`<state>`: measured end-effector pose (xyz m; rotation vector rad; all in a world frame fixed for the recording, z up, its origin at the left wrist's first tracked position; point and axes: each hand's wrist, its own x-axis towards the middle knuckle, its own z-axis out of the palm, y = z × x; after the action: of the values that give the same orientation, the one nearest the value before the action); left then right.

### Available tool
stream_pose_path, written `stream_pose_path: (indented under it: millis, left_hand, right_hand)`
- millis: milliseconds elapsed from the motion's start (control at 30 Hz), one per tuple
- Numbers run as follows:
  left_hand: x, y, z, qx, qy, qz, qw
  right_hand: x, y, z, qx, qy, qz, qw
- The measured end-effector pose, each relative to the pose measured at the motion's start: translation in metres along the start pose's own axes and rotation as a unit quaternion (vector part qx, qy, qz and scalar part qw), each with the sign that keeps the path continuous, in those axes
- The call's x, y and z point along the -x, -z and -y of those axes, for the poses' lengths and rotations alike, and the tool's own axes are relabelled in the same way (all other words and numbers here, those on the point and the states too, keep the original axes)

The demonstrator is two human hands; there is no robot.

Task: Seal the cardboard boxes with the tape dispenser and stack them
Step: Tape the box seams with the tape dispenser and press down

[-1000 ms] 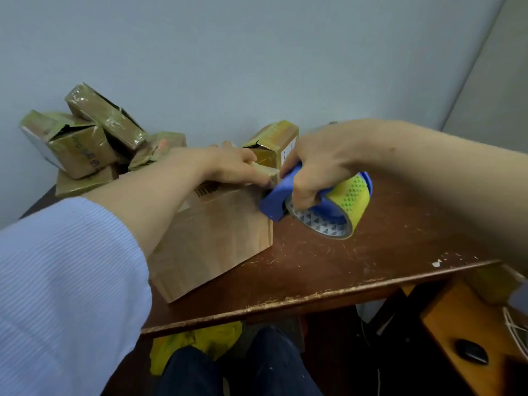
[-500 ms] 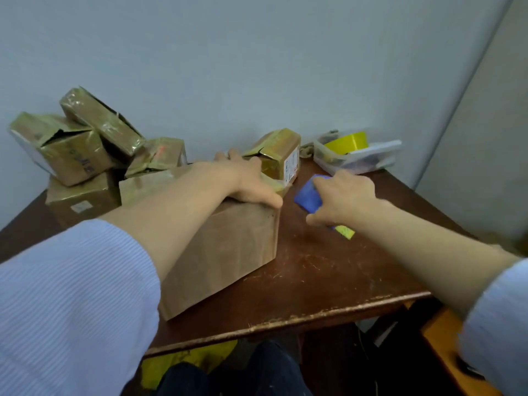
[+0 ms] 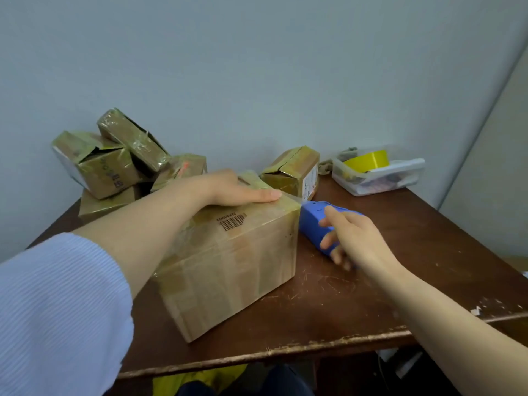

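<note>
A brown cardboard box [image 3: 228, 270] with a barcode label stands in the middle of the table, its top covered in clear tape. My left hand [image 3: 240, 190] lies flat on the box's top, fingers straight, pressing near the far right edge. The blue tape dispenser [image 3: 313, 221] lies low against the box's right side. A short strip of tape runs from the box's top corner to it. My right hand [image 3: 348, 238] holds the dispenser, fingers curled over its body; the tape roll is hidden under the hand.
Several taped boxes [image 3: 114, 164] are heaped at the table's back left. One small box [image 3: 294, 170] sits behind the main box. A clear plastic tray [image 3: 377, 178] with a yellow tape roll [image 3: 368, 160] stands at the back right. The table's worn front edge [image 3: 285, 352] is close.
My right hand took the dispenser from the box's top right edge down to the table beside the box. My left hand stayed pressed on the box top.
</note>
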<state>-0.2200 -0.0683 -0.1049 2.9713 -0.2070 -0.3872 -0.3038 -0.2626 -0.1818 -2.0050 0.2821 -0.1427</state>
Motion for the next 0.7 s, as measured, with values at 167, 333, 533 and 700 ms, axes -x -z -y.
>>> stream_pose_path:
  millis: [167, 333, 533, 700]
  left_hand:
    - [0.003, -0.001, -0.004, 0.015, -0.023, -0.006, 1.000]
    - [0.003, 0.005, 0.010, 0.039, 0.015, -0.046, 0.998]
    - [-0.002, -0.003, 0.040, -0.041, -0.069, -0.207, 0.975]
    - [0.005, -0.015, 0.040, -0.076, -0.174, -0.117, 0.975]
  right_hand:
    - [0.008, -0.028, 0.015, -0.117, -0.020, 0.063, 0.991]
    - [-0.029, -0.046, 0.039, -0.172, -0.039, 0.053, 0.983]
    - [-0.033, -0.058, 0.045, 0.049, 0.212, -0.035, 0.975]
    - [-0.035, -0.064, 0.061, 0.261, 0.340, 0.082, 0.900]
